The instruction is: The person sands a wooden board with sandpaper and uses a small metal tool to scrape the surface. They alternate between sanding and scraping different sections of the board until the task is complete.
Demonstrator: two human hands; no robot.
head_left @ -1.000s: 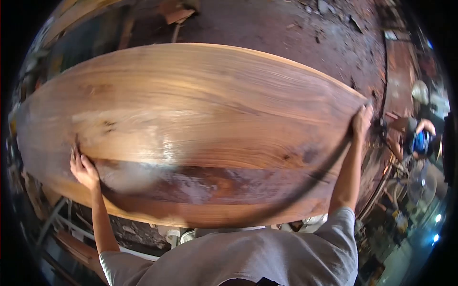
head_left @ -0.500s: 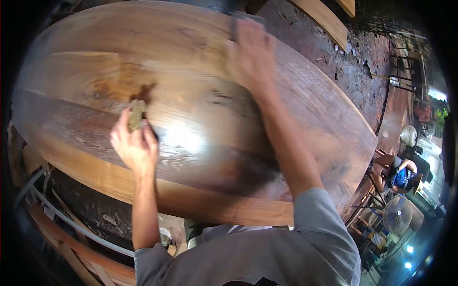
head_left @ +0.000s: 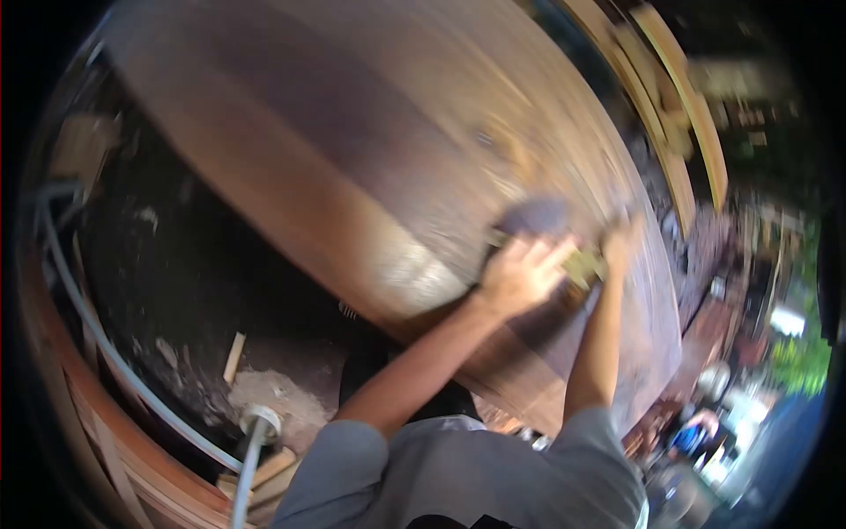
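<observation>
A large wooden tabletop (head_left: 352,106), made of joined light and dark boards, stretches out in front of me. My left hand (head_left: 520,275) rests over its right part, fingers closed around a small yellow-green crumpled piece (head_left: 583,264) whose material I cannot make out. Just past those fingers is a dark rounded patch (head_left: 533,216); blur hides whether it is a pad or a mark on the wood. Close by on the right, my right hand (head_left: 619,242) is low over the wood. Motion smears its fingers, so what they hold does not show.
Long timber pieces (head_left: 679,115) lie beyond the far edge. A grey metal tube (head_left: 115,353) and reddish planks (head_left: 84,414) are at lower left, near a pale upright pole (head_left: 256,441). Another person (head_left: 696,434) is in the background at lower right.
My view has turned, and the tabletop appears steeply slanted. My hands have come close together on its right part. The dark pad formerly under my right hand is no longer clearly visible there.
</observation>
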